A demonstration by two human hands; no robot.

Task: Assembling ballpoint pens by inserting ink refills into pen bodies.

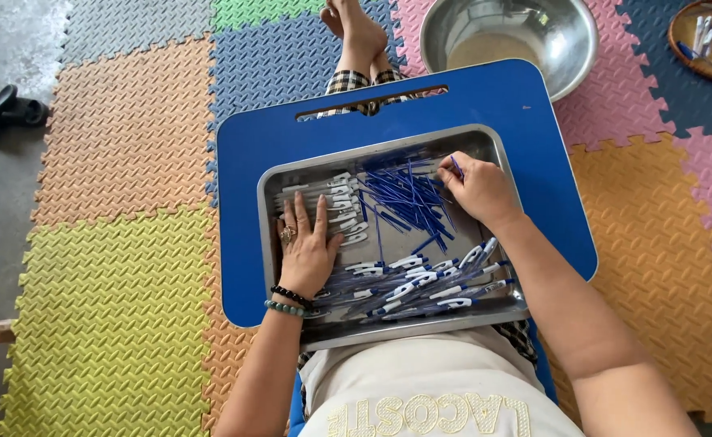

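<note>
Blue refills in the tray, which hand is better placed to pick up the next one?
Probably the right hand: its fingers pinch at the blue refills. The left hand lies flat.

Blue lap table (518,105); silver tray (388,332); blue refills (404,198); multicoloured ridged floor mats (121,137).

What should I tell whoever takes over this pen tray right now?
Left hand: flat, palm down on the clear pen barrels in the rectangular steel tray, holding nothing.
Right hand: pinch grip on one thin blue ink refill.
Loose blue refill pile at tray centre; white-clipped clear pens heaped along the near edge.
Tray sits on a blue plastic lap board.
Done: near heap.
Left: the loose refills.
</note>
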